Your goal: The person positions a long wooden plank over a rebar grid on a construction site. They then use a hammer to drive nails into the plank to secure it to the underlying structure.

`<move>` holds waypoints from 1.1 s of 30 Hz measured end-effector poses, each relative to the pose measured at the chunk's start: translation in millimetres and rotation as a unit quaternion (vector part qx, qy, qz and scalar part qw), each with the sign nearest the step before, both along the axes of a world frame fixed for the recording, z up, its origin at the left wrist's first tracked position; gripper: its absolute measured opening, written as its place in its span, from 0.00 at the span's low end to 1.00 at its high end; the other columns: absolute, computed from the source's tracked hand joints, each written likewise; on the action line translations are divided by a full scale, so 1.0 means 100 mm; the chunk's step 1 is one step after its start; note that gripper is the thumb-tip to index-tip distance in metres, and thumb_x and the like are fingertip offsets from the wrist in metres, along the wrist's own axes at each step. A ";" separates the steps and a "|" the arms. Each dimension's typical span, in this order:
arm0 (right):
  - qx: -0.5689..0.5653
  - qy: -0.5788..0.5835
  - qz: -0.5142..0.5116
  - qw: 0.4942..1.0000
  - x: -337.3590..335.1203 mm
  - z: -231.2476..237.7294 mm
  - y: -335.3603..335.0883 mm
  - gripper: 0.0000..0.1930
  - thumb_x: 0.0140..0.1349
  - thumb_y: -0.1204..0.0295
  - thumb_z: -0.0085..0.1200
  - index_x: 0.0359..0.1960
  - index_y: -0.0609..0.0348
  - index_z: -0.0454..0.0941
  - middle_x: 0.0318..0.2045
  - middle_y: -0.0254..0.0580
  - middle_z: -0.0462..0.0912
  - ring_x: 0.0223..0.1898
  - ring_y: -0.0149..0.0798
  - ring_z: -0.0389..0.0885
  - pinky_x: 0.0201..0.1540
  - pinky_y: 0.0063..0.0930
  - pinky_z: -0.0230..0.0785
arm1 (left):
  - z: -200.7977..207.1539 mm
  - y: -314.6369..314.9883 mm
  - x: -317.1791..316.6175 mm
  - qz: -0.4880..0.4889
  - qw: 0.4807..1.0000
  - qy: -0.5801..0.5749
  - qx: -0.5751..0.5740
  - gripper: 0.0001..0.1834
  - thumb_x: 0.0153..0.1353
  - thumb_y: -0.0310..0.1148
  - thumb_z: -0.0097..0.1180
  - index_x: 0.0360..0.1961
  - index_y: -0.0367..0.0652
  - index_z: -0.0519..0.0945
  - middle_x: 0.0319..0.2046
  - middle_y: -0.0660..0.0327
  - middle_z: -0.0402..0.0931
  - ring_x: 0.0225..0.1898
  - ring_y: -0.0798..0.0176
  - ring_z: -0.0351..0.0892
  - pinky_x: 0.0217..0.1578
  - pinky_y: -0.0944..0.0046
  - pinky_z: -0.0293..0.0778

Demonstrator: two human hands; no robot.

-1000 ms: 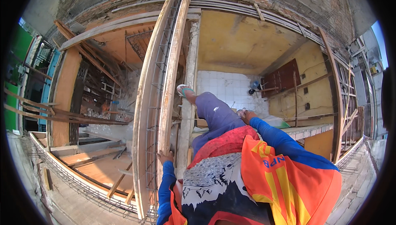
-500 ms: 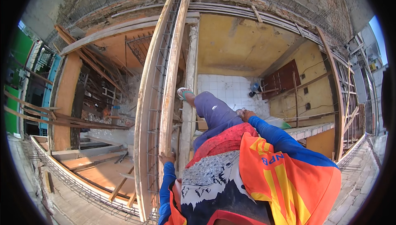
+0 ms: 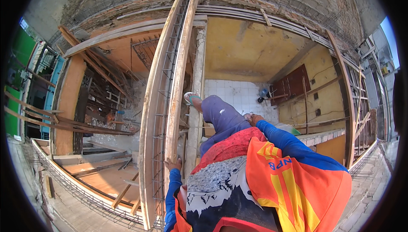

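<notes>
My left hand (image 3: 173, 164) grips the edge of a long wooden board (image 3: 175, 119), fingers bent over its side. This board stands on edge, parallel to a second wooden board (image 3: 152, 104) on its left. Between the two runs a cage of steel reinforcing bars (image 3: 160, 119). My right hand (image 3: 254, 119) is held close beside my purple-trousered leg, its fingers curled; a small pale thing shows at the fingertips, too small to name. My foot in a sandal (image 3: 193, 99) rests by the top of a narrow concrete wall (image 3: 197, 74), just right of the boards.
Far below on the right lies a white tiled floor (image 3: 233, 91) between yellow walls (image 3: 250, 49). Down on the left are orange walls (image 3: 70, 100) and stacked timbers (image 3: 104, 79). Rebar cages (image 3: 97, 208) and loose planks (image 3: 123, 193) line the lower left. A leaning timber (image 3: 343, 91) stands at right.
The view has shifted very slightly. Both hands, the boards and my foot stay practically where they were.
</notes>
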State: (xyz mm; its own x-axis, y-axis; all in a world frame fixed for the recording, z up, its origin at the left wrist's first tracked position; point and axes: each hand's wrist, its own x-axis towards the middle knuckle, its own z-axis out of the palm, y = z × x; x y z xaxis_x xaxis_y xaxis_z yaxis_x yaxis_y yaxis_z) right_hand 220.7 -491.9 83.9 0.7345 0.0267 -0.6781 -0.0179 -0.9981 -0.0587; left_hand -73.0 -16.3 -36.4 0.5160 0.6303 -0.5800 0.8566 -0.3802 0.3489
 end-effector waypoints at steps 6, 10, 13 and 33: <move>0.013 -0.023 0.001 1.000 0.01 -0.10 -0.03 0.32 0.65 0.47 0.43 0.59 0.62 0.70 0.53 0.59 0.78 0.54 0.57 0.78 0.56 0.45 0.71 | 0.01 -0.02 -0.01 0.004 1.000 0.002 0.008 0.55 0.52 0.54 0.66 0.73 0.41 0.51 0.72 0.36 0.38 0.74 0.38 0.41 0.72 0.51 0.47; 0.014 -0.033 -0.007 0.999 0.02 -0.17 -0.05 0.33 0.64 0.46 0.44 0.55 0.64 0.74 0.51 0.61 0.79 0.52 0.58 0.79 0.55 0.46 0.71 | 0.01 -0.03 -0.01 0.009 1.000 -0.006 0.010 0.55 0.52 0.54 0.66 0.73 0.41 0.51 0.72 0.36 0.38 0.74 0.38 0.41 0.72 0.52 0.47; 0.017 -0.032 -0.013 0.999 0.05 -0.18 -0.04 0.33 0.64 0.45 0.42 0.55 0.64 0.74 0.51 0.61 0.79 0.52 0.58 0.79 0.55 0.46 0.71 | 0.01 -0.03 -0.02 0.014 1.000 -0.009 0.009 0.54 0.53 0.53 0.66 0.73 0.40 0.51 0.72 0.36 0.38 0.74 0.38 0.40 0.72 0.52 0.46; -0.036 -0.010 0.065 0.997 0.19 -0.20 0.04 0.31 0.69 0.46 0.36 0.58 0.59 0.73 0.54 0.58 0.78 0.54 0.57 0.78 0.56 0.45 0.71 | 0.07 -0.08 -0.07 0.044 0.998 -0.046 0.018 0.43 0.57 0.49 0.61 0.68 0.37 0.62 0.71 0.35 0.45 0.73 0.38 0.44 0.71 0.51 0.49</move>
State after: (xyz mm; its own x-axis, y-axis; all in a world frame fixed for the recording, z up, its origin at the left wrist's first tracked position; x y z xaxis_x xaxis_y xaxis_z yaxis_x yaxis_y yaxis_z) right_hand 239.4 -487.6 63.5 0.7411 0.0749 -0.6673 0.1126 -0.9935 0.0136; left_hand -79.6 -24.5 -29.3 0.5073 0.6955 -0.5089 0.8525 -0.3186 0.4144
